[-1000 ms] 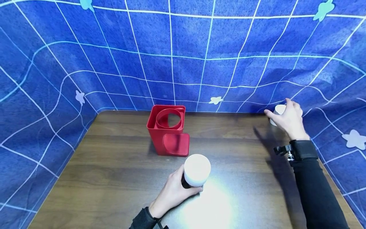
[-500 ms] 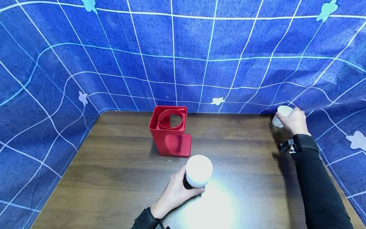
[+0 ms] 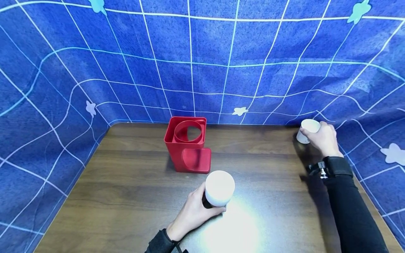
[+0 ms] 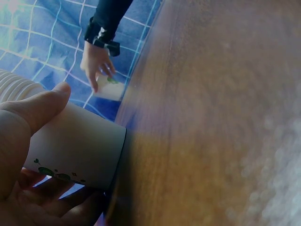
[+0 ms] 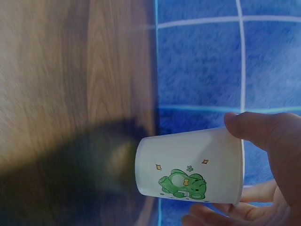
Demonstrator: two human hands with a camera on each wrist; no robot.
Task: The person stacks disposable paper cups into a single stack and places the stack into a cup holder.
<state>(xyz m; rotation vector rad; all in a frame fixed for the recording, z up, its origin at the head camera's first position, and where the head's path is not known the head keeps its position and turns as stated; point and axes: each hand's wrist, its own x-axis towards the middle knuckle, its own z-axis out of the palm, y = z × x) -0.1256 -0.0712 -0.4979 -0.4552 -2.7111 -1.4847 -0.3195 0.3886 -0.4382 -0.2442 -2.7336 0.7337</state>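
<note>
My left hand (image 3: pixel 202 205) grips a stack of white paper cups (image 3: pixel 219 188) standing on the wooden table (image 3: pixel 126 182) near its front middle. In the left wrist view my thumb and fingers (image 4: pixel 28 117) curl round the cup's side (image 4: pixel 77 146). At the far right edge of the table my right hand (image 3: pixel 317 135) holds a single white paper cup (image 3: pixel 307 129). The right wrist view shows this cup (image 5: pixel 190 167) with a green cartoon print, held tilted by my fingers (image 5: pixel 268 141), with its shadow on the wood below. A red cup holder (image 3: pixel 187 144) stands behind the stack.
Blue cloth (image 3: pixel 221 63) with a white grid and star shapes walls in the table at the back and on both sides. The red holder has a round opening on top and a foot plate in front. A bright light patch lies near the front edge.
My right hand has closed round the single cup and shifted it a little left and toward me. The left hand and its stack have stayed put.
</note>
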